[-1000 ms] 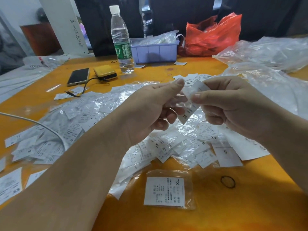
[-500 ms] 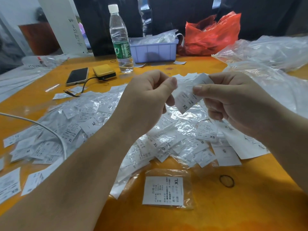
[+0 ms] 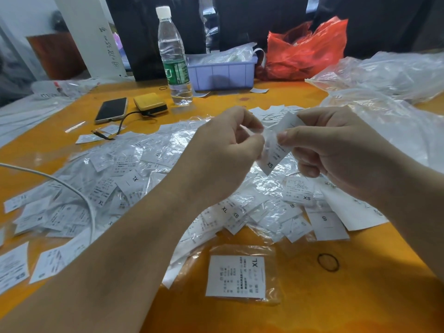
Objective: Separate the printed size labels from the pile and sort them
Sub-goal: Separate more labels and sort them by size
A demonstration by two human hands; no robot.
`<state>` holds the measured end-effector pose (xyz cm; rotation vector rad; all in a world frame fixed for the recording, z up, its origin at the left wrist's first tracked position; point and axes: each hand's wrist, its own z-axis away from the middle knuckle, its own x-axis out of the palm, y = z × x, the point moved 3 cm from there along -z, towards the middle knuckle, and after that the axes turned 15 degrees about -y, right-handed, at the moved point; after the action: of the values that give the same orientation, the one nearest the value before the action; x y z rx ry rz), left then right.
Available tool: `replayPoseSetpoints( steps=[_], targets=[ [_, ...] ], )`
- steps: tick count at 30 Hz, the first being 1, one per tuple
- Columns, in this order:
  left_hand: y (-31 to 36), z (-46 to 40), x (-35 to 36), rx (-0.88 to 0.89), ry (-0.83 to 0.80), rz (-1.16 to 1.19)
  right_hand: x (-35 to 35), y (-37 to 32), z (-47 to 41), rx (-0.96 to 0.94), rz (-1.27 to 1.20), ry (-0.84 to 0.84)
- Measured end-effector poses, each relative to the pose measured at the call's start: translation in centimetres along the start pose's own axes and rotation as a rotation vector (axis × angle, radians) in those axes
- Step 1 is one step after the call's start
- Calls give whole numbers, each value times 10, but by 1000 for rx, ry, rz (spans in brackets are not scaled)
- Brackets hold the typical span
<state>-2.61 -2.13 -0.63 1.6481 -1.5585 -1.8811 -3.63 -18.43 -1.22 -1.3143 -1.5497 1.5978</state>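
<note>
Hands meet above the pile [image 3: 149, 169] on the table [image 3: 336, 296]: your left hand [image 3: 223, 150] and your right hand [image 3: 336, 150] both pinch one XS label [image 3: 274, 152], lifted clear of the other labels.

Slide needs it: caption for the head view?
Both hands, left and right, pinch an XS label above the pile.

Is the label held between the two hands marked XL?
No, the label pinched by the left hand and right hand shows XS printed near its lower end.
</note>
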Motion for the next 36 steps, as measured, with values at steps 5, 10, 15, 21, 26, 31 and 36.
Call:
replayPoseSetpoints(
  steps=[5,10,15,21,26,31,36],
  targets=[
    [-1,0,5,18,-39,-47,2,1,-1,-3,35,-38],
    [-4,-1,2,-3,-26,-40,1,2,-1,1,49,-28],
    [-1,0,-6,-14,29,-31,-4,-2,1,-29,19,53],
    [-2,-1,-5,-61,-2,70,-4,-1,1,-42,78,86],
    [-3,0,-6,-53,-6,161,-4,-1,3,-41,143,66],
    [-2,1,-9,-57,27,244,-2,-1,2,-46,143,52],
    [-1,0,-9,-49,41,249,-1,0,2,-50,125,34]
  ],
)
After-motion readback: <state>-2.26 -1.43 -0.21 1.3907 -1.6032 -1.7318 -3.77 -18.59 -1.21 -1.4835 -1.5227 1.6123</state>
